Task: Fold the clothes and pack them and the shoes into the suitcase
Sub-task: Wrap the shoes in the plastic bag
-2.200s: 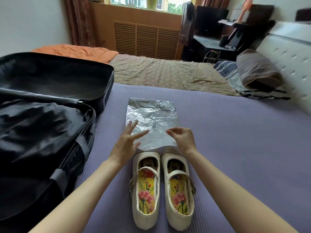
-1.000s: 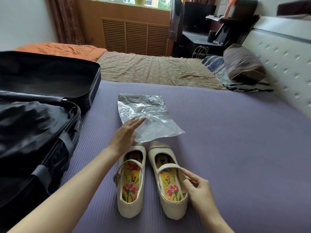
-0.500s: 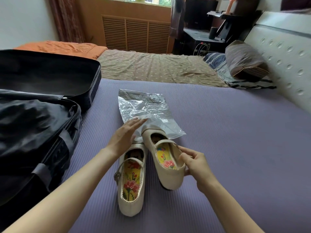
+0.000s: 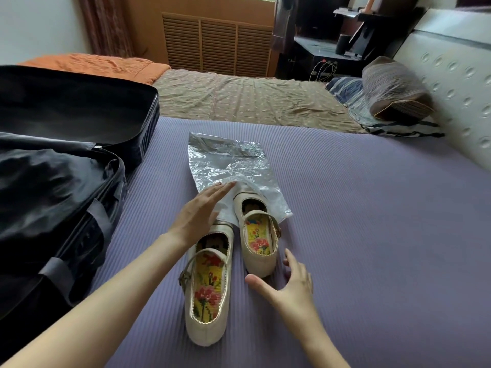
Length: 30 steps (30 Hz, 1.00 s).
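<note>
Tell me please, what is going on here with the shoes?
A person works on the purple mat. The left hand presses flat on the plastic bag near its mouth. The far cream shoe has its toe in the bag, with the right hand open behind its heel. The near cream shoe lies outside it. An open black suitcase lies at the left.

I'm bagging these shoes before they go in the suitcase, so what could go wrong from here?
The left hand only presses flat on the plastic bag, so the thin film may slide or bunch as the further shoe goes in. The right hand is open behind that shoe's heel, not gripping, so it could tip.
</note>
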Each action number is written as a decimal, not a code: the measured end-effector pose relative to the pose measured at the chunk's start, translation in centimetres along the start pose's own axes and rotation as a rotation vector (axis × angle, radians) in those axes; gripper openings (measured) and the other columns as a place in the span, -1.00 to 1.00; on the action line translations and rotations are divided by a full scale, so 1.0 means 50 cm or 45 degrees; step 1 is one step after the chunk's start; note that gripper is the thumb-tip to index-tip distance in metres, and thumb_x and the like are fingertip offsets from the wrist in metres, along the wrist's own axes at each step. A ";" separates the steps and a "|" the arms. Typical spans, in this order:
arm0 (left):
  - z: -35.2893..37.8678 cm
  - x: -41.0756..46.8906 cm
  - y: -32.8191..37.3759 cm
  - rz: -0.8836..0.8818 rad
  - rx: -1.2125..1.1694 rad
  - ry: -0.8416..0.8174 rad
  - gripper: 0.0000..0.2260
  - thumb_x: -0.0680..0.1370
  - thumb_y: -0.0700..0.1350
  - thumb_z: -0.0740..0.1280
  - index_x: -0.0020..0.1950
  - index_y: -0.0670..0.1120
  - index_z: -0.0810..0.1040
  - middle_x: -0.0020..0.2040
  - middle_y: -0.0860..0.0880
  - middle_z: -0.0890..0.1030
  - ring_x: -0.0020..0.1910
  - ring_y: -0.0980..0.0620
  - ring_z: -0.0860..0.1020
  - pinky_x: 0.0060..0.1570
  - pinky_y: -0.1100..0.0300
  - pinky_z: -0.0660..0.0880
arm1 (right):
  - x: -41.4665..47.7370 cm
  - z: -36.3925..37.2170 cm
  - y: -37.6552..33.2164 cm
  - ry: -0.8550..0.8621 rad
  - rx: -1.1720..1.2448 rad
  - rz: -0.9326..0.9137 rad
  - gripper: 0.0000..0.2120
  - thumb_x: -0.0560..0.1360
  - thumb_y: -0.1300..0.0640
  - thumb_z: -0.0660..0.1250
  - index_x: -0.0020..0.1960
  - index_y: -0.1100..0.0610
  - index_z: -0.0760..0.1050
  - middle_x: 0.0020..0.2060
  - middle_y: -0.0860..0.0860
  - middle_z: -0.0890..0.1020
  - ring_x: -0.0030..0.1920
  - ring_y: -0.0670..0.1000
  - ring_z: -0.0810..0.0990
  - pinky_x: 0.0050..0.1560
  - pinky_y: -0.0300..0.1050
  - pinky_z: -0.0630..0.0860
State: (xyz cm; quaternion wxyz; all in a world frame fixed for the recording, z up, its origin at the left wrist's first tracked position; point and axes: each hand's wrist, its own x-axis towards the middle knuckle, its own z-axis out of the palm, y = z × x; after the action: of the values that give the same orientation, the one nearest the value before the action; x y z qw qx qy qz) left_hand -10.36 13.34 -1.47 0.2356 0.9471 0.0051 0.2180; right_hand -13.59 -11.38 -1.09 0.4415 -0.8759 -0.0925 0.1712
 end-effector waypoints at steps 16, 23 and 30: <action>0.007 0.006 0.008 0.020 -0.053 -0.036 -0.18 0.48 -0.44 0.28 0.52 0.10 -0.07 0.51 0.02 0.22 0.47 0.10 0.18 0.38 0.26 0.18 | 0.129 0.084 -0.041 0.485 0.313 -0.289 -0.56 0.40 -0.02 0.48 0.26 -0.04 0.54 -0.10 -0.07 0.56 -0.07 0.03 0.54 0.00 -0.07 0.51; 0.014 0.015 0.011 0.078 -0.075 -0.030 -0.28 0.47 -0.50 0.19 0.54 -0.04 0.07 0.48 0.06 0.19 0.45 0.17 0.16 0.35 0.52 0.04 | 0.166 0.098 -0.049 0.618 0.404 -0.370 -0.69 0.42 0.00 0.46 0.13 0.06 0.61 -0.09 -0.07 0.62 -0.10 0.01 0.57 -0.05 -0.01 0.53; 0.015 0.004 0.008 0.096 -0.011 -0.028 -0.22 0.45 -0.50 0.21 0.54 0.01 0.01 0.50 0.08 0.17 0.45 0.19 0.15 0.32 0.58 0.02 | 0.198 0.086 -0.092 0.741 0.689 -0.144 -0.81 0.45 0.03 0.44 0.04 0.03 0.66 -0.25 -0.11 0.68 -0.19 -0.12 0.63 -0.07 -0.08 0.58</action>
State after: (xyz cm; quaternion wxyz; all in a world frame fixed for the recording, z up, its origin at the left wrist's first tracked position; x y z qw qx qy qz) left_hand -9.90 12.66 -1.82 0.2312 0.9479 -0.0342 0.2164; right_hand -6.13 -2.39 -1.92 0.6728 -0.7333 0.0367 -0.0906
